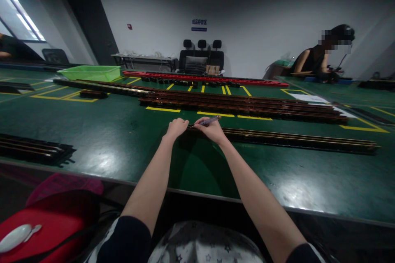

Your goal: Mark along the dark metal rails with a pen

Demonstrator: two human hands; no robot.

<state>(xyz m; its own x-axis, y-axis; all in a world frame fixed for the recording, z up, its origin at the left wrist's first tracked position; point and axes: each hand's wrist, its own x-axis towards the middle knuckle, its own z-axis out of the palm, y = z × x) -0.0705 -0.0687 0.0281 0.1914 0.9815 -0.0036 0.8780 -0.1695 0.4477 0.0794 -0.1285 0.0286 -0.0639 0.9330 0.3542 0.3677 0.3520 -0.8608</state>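
A long dark rail [299, 139] with thin shiny lines along it lies across the green table in front of me. My left hand [177, 127] is closed at the rail's left end, its fingers wrapped over that end. In my right hand [211, 128] a pen-like tool [210, 120] with a clear barrel is gripped like a pencil. Its tip points left and down at the rail, close to my left fingers. Whether the tip touches the rail is too small to tell. Behind it lies a bundle of similar long rails [247, 107].
A green tray [92, 72] stands at the back left, and a red slotted bar [203, 78] runs along the back. More dark rails [31, 150] lie at the left front edge. White paper [308, 98] lies to the right. A person [311, 61] sits at the far right.
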